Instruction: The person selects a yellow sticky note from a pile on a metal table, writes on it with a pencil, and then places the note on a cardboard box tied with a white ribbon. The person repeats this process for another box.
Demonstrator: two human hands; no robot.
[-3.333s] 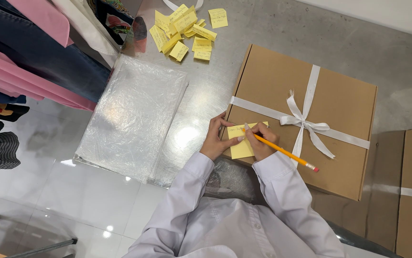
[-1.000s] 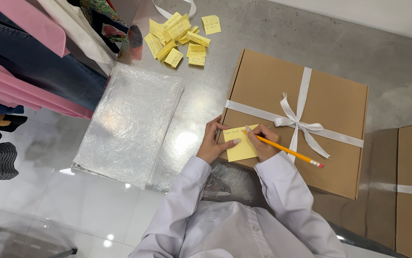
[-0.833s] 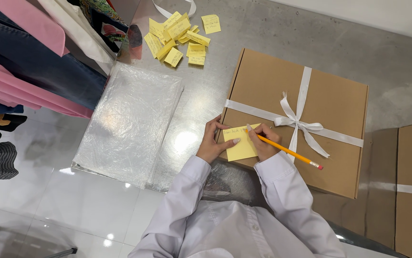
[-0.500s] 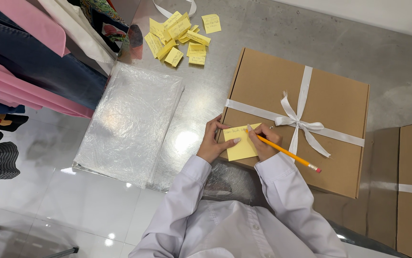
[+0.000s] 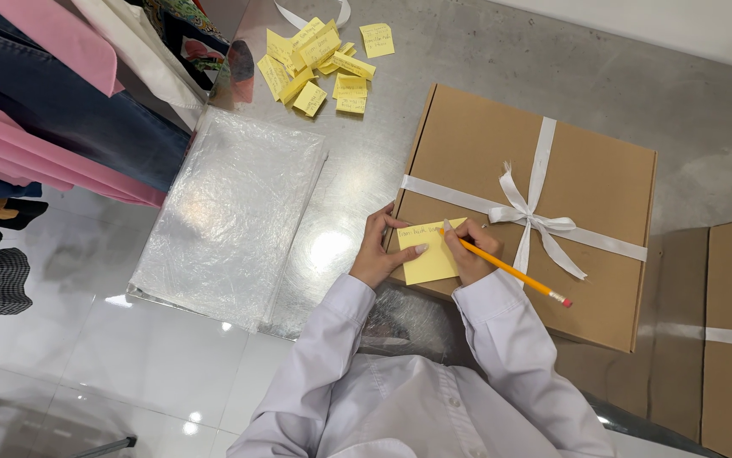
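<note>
Pencil (image 5: 506,270) gripped in right hand (image 5: 470,252), fingers closed round it, tip on yellow sticky note (image 5: 430,252); barely moved since a second earlier, only writing further along the line. Left hand (image 5: 383,252) flat, fingers spread, pinning the note's near edge. Note stuck on ribboned cardboard box (image 5: 476,153), shut, contents unseen. Beyond the box, loose yellow notes (image 5: 319,64); left of it, clear plastic bag (image 5: 230,212).

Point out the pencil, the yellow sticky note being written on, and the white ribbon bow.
pencil (image 5: 510,271), head view, middle of its orange shaft.
yellow sticky note (image 5: 429,261), head view, its blank lower half.
white ribbon bow (image 5: 529,215), head view, its knot.
</note>
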